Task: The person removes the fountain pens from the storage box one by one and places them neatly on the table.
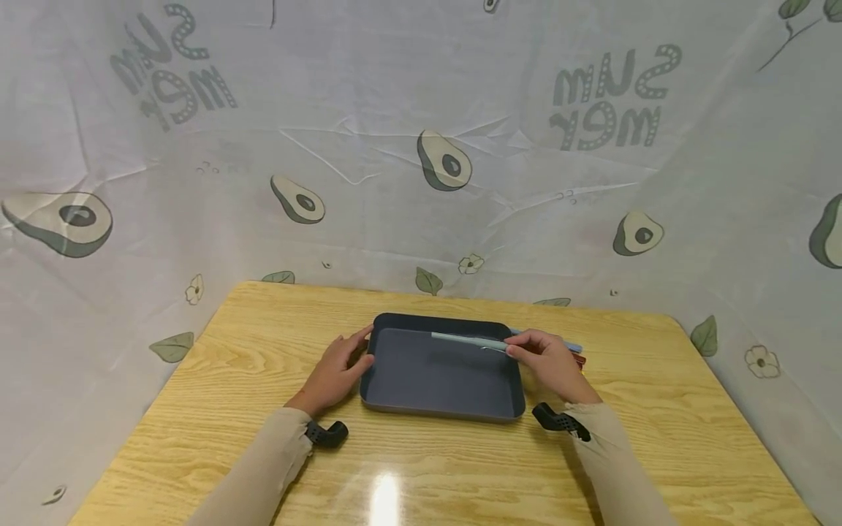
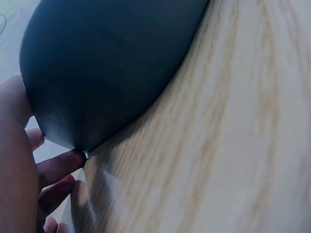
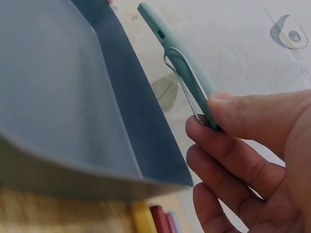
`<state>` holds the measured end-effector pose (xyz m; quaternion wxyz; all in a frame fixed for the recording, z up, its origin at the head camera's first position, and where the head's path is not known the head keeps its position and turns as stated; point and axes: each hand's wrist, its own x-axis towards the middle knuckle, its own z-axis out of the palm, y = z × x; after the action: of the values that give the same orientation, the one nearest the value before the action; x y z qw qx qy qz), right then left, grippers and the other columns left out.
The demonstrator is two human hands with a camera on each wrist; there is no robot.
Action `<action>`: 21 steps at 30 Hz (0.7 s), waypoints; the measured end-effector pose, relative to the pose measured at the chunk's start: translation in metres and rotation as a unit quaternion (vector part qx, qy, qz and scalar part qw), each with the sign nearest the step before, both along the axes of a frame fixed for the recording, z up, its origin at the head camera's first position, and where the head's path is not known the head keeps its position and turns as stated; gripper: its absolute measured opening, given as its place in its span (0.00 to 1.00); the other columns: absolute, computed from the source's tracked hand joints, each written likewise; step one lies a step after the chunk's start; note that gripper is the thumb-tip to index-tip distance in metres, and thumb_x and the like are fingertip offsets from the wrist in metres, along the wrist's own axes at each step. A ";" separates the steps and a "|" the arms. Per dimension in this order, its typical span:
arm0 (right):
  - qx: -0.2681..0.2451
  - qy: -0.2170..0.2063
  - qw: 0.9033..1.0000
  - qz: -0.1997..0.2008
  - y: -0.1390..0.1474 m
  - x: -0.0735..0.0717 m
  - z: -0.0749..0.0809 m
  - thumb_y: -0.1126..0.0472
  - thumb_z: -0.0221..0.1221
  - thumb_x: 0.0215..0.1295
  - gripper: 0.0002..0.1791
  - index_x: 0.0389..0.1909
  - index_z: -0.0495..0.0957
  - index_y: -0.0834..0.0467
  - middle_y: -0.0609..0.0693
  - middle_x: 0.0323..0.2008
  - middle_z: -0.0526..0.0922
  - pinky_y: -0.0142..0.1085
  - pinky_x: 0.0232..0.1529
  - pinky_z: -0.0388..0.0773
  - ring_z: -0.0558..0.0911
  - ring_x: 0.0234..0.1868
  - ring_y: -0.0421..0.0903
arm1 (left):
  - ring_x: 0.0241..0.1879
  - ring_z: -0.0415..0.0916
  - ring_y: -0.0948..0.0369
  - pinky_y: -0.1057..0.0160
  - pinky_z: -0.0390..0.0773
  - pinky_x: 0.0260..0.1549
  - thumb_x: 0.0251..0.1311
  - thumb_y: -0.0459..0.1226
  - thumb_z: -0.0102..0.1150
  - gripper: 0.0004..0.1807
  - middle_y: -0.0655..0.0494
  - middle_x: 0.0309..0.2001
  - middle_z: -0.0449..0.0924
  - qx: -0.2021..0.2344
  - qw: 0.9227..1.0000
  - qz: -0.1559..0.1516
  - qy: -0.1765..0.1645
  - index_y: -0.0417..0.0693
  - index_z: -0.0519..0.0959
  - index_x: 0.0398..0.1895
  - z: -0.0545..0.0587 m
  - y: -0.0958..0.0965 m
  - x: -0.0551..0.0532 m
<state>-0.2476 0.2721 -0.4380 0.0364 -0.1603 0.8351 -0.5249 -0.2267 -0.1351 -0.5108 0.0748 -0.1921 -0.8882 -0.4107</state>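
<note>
A dark grey rectangular tray [image 1: 441, 380] lies on the table. My left hand [image 1: 334, 372] rests against the tray's left side, thumb at the rim and fingertips by the far left corner. In the left wrist view, those fingers touch the tray's dark outer wall [image 2: 107, 63]. My right hand [image 1: 549, 361] holds a pale teal pen [image 1: 467, 340] above the tray's far right part. Seen from the right wrist, thumb and forefinger pinch the pen [image 3: 182, 68] by the end near its wire clip [image 3: 187, 85]; the other fingers are loosely bent.
Right of the tray, partly hidden by my right hand, lie several slim coloured items: a blue one [image 1: 574, 347], a red one [image 1: 579, 359] and a yellow one [image 3: 143, 218]. The wooden table [image 1: 263, 351] ends at a printed curtain [image 1: 368, 241] behind.
</note>
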 end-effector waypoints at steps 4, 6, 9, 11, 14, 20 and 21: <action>0.003 0.026 0.999 -0.019 0.019 -0.005 0.005 0.52 0.59 0.65 0.14 0.45 0.82 0.56 0.55 0.43 0.82 0.44 0.40 0.82 0.81 0.43 0.56 | 0.62 0.68 0.56 0.49 0.42 0.71 0.69 0.47 0.50 0.31 0.52 0.63 0.71 0.002 1.000 0.005 -0.008 0.58 0.56 0.74 0.000 0.000 0.000; 0.021 0.033 0.999 -0.037 0.032 -0.010 0.007 0.51 0.59 0.65 0.16 0.47 0.81 0.56 0.55 0.44 0.82 0.43 0.40 0.82 0.81 0.44 0.54 | 0.62 0.68 0.56 0.49 0.42 0.71 0.69 0.47 0.50 0.32 0.53 0.63 0.71 0.002 1.000 0.005 -0.007 0.59 0.56 0.74 -0.001 0.000 0.000; 0.061 0.042 0.995 -0.069 0.053 -0.016 0.011 0.47 0.57 0.66 0.18 0.48 0.81 0.55 0.51 0.44 0.83 0.43 0.40 0.81 0.80 0.44 0.53 | 0.62 0.69 0.56 0.48 0.42 0.71 0.69 0.47 0.51 0.32 0.54 0.62 0.71 0.002 1.000 0.004 -0.005 0.59 0.56 0.74 0.000 0.000 0.000; 0.081 0.040 0.992 -0.084 0.067 -0.020 0.013 0.46 0.56 0.67 0.19 0.49 0.80 0.56 0.51 0.44 0.83 0.41 0.41 0.80 0.79 0.46 0.52 | 0.62 0.69 0.56 0.47 0.42 0.71 0.68 0.47 0.51 0.32 0.54 0.62 0.71 0.005 1.000 0.004 -0.004 0.58 0.57 0.74 0.000 0.000 0.000; 0.111 0.045 0.987 -0.104 0.086 -0.026 0.013 0.47 0.55 0.67 0.19 0.48 0.80 0.56 0.52 0.43 0.83 0.35 0.39 0.78 0.79 0.45 0.50 | 0.62 0.69 0.55 0.47 0.42 0.71 0.68 0.47 0.51 0.32 0.54 0.63 0.71 0.007 1.000 0.005 -0.005 0.59 0.57 0.73 0.000 0.001 0.001; 0.172 0.048 0.978 -0.111 0.110 -0.041 0.001 0.49 0.54 0.69 0.17 0.47 0.81 0.57 0.56 0.45 0.82 0.36 0.40 0.77 0.79 0.42 0.46 | 0.62 0.68 0.55 0.48 0.42 0.71 0.69 0.47 0.50 0.31 0.53 0.63 0.71 0.012 1.000 0.002 -0.009 0.58 0.57 0.73 0.002 0.001 0.002; 0.178 0.042 0.977 -0.108 0.112 -0.043 -0.001 0.49 0.54 0.69 0.18 0.47 0.80 0.57 0.57 0.45 0.81 0.38 0.41 0.77 0.79 0.43 0.47 | 0.62 0.68 0.55 0.47 0.42 0.71 0.69 0.47 0.51 0.31 0.52 0.63 0.71 0.014 1.000 0.001 -0.008 0.57 0.57 0.73 0.003 0.001 0.003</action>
<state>-0.2907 0.3836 -0.4389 -0.0274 -0.0821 0.9284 -0.3613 -0.2241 -0.1338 -0.5082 0.0710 -0.1865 -0.8830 -0.4249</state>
